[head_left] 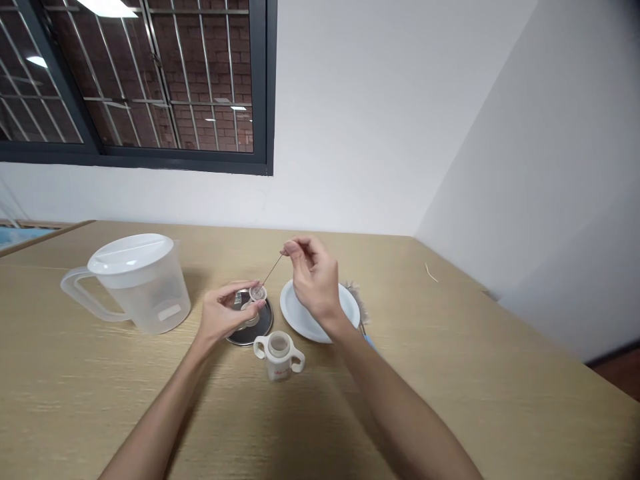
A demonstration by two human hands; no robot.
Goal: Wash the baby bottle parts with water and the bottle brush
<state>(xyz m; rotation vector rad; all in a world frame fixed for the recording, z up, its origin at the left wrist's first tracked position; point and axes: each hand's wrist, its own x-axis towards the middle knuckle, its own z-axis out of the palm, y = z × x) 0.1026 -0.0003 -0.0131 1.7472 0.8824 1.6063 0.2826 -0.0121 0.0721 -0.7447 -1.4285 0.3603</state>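
Note:
My left hand [227,310] is closed on a small round bottle lid [258,293], its edge gripped between thumb and fingers with the round face showing. Between thumb and fingertips, my right hand [315,273] pinches the upper end of a thin wire-like stick [273,268]. The stick slants down to the left, and its lower end meets the lid; whether it goes inside I cannot tell. Under the left hand is a dark round tray [260,327] with small pieces on it, partly hidden. Just in front stands a white two-handled baby bottle [279,360], upright with its mouth uncovered.
A white plate [300,320] lies beneath my right hand and forearm. Partly hidden behind it are grey bristles [357,300] and something blue. At left stands a lidded plastic pitcher [145,287]. A thin pale strip [431,272] lies on the wooden table [475,400] at right.

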